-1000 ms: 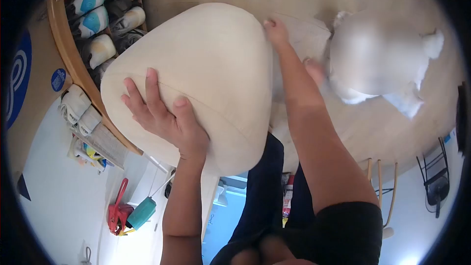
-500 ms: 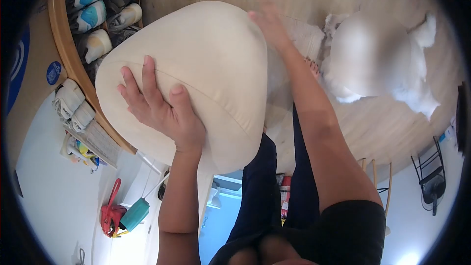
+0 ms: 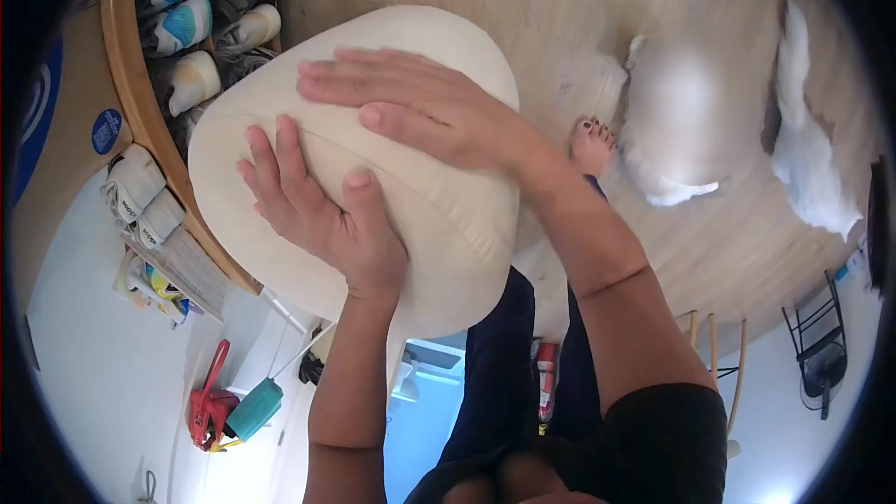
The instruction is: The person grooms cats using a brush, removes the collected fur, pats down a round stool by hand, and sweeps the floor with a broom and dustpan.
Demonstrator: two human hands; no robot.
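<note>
A large, rounded cream cushion with a curved seam fills the middle of the view, creased near its lower right. My left hand lies against its front face, fingers spread and thumb apart. Above and to the right, my right hand rests flat on the upper part of the same cushion, its fingers stretched toward the left. Neither hand is closed around anything. The far side and underside of the cushion are hidden.
To the left, a wooden rack holds several shoes. White furry shapes, one partly blurred, are on the wooden floor at right, near a bare foot. A red bag and black chair are farther off.
My right hand has moved left from beside the cushion's upper right edge onto its face. My left hand stays on the cushion. The white furry shapes at right have shifted apart.
</note>
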